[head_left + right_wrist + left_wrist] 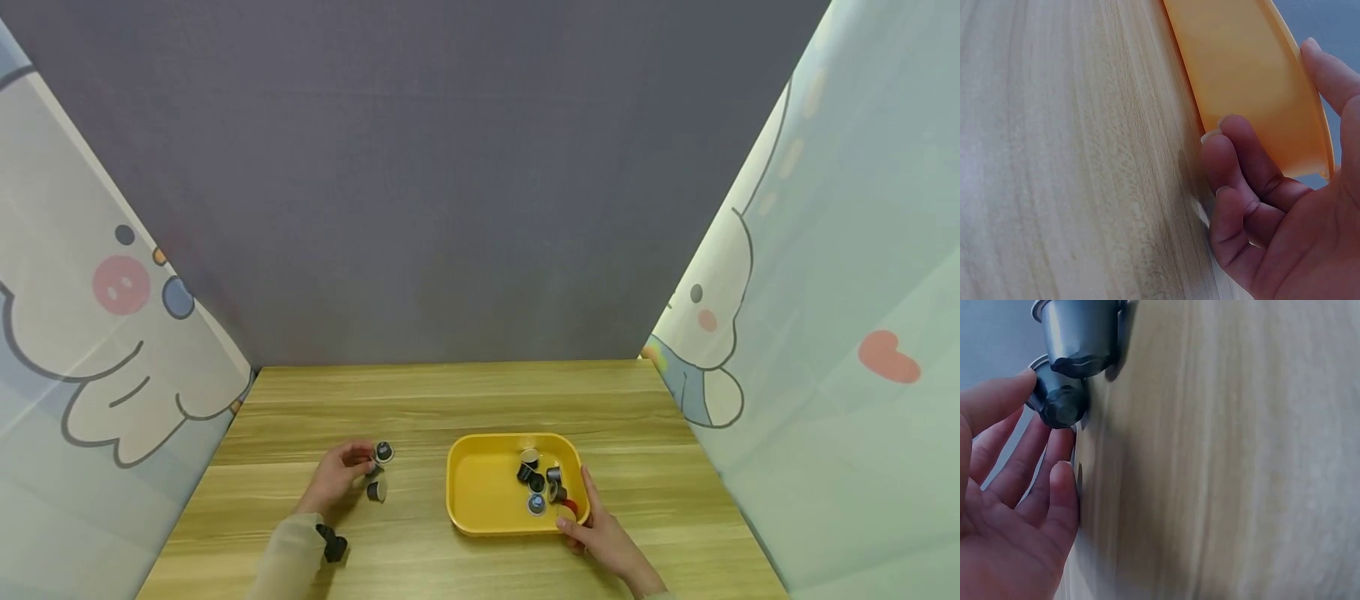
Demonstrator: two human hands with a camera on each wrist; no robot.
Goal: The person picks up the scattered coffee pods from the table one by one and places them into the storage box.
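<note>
On the left of the wooden table, my left hand (pixel 336 477) pinches a dark coffee capsule (pixel 1059 399), with the thumb at its rim and the fingers behind it. A second coffee capsule (pixel 1082 337) stands close by in the left wrist view. In the head view, one capsule (pixel 384 452) sits just beyond the fingertips and another capsule (pixel 377 490) lies on its side nearer me. My right hand (pixel 603 537) grips the near right corner of a yellow tray (pixel 480 492), thumb over the rim and fingers curled against the outer wall.
Several coffee capsules (pixel 537 483) lie in the right half of the tray, one of them red (pixel 571 506) beside my right thumb. A grey curtain (pixel 450 183) hangs behind the table (pixel 450 400), and printed curtains (pixel 847 275) flank it.
</note>
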